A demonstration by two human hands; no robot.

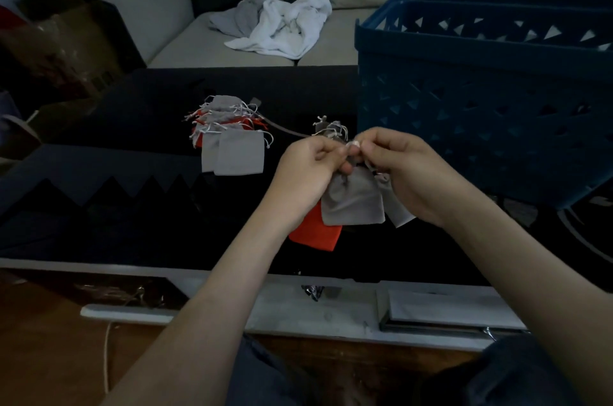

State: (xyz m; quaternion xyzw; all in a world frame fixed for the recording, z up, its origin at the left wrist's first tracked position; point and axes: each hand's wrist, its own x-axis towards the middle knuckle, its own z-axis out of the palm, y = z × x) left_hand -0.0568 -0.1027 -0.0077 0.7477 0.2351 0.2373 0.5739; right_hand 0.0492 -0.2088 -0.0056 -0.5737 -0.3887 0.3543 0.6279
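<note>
Black tabletop (99, 206); blue basket (481, 100) right; sofa (185, 50) behind; left hand (306, 170), right hand (408, 173) pinch grey pouch (353, 203).

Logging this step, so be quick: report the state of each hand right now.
Left hand: closed, pinching the top of the gray pouch.
Right hand: closed, pinching the top of the same pouch from the other side.
</note>
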